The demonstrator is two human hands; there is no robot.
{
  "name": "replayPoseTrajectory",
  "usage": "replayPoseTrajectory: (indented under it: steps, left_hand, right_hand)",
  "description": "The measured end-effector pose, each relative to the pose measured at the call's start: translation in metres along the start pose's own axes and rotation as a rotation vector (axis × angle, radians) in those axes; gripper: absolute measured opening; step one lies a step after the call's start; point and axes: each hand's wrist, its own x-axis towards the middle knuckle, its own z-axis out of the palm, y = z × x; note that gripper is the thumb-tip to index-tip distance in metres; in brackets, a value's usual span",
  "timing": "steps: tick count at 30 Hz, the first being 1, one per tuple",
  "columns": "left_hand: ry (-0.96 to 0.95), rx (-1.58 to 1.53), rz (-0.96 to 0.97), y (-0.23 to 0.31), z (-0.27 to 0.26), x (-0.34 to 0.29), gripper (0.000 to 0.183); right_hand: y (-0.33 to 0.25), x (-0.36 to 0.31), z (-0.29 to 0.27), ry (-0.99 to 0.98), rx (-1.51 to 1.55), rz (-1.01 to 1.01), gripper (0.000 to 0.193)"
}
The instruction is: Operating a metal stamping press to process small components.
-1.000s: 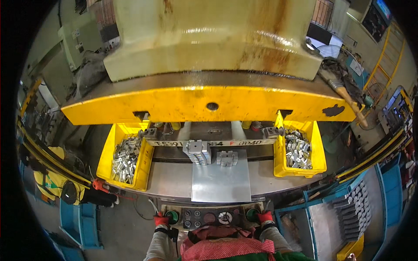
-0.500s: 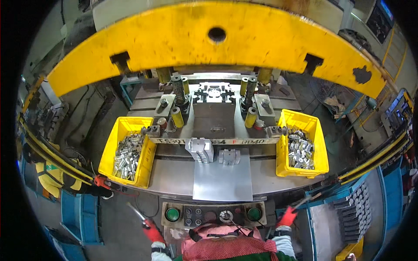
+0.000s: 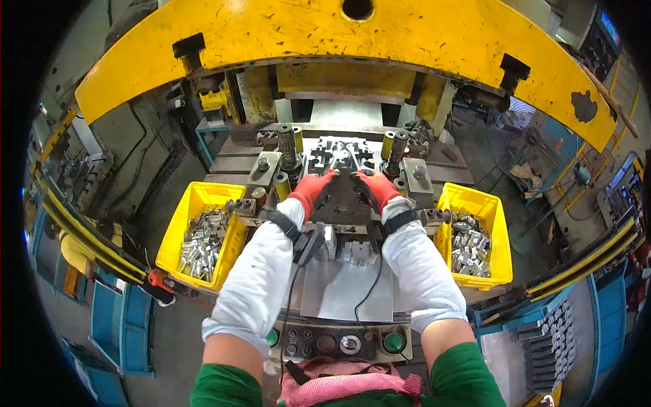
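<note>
Both my hands, in red gloves, reach forward over the press die (image 3: 316,154). My left hand (image 3: 313,190) is closed around a slim metal hand tool (image 3: 335,159), its exact kind unclear. A similar slim tool (image 3: 352,157) is gripped in my right hand (image 3: 377,188). The two tool tips come close together over bright metal shapes in the die; whether they pinch a part is too small to tell. Between my forearms, stacked metal blocks (image 3: 330,242) and a smaller block group (image 3: 360,253) stand on a flat metal sheet (image 3: 346,293).
A yellow press beam (image 3: 305,37) spans overhead. Guide posts (image 3: 286,146) flank the die. Yellow bins of small metal parts stand left (image 3: 231,258) and right (image 3: 475,279). A control panel (image 3: 325,344) lies near my body. Dark parts (image 3: 557,346) sit in rows at the lower right.
Both hands have moved forward from beside the control panel to the die, carrying their tools. The tools were apart and now meet near the die's middle. The view has shifted slightly.
</note>
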Motion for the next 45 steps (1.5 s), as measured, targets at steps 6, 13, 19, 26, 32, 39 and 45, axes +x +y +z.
replayPoseTrajectory:
  steps: [6,13,19,26,32,39,45]
  left_hand:
    - [0.157,-0.27,0.144,0.004,-0.035,-0.051,0.036]
    - [-0.157,-0.133,-0.031,0.01,-0.02,-0.047,0.036]
    - [0.203,0.167,-0.028,-0.016,-0.026,0.002,0.054]
    - [0.423,-0.375,0.05,-0.053,-0.113,-0.185,0.032]
    - [0.66,-0.051,-0.425,-0.137,-0.193,-0.28,0.032]
    - [0.687,-0.242,-0.03,-0.145,-0.161,-0.295,0.031]
    - [0.753,-0.341,0.027,-0.156,-0.155,-0.324,0.028]
  right_hand:
    - [-0.01,-0.087,-0.011,0.373,0.054,-0.205,0.044]
    - [0.021,-0.168,-0.035,0.529,0.222,-0.264,0.033]
    - [0.024,-0.212,-0.031,0.589,0.297,-0.128,0.037]
    - [0.088,-0.32,-0.14,0.834,-0.052,0.105,0.039]
    - [0.085,-0.322,-0.084,0.57,-0.344,0.261,0.04]
    - [0.076,-0.261,0.015,0.022,0.322,0.422,0.05]
    - [0.01,-0.209,0.018,0.043,0.372,0.076,0.04]
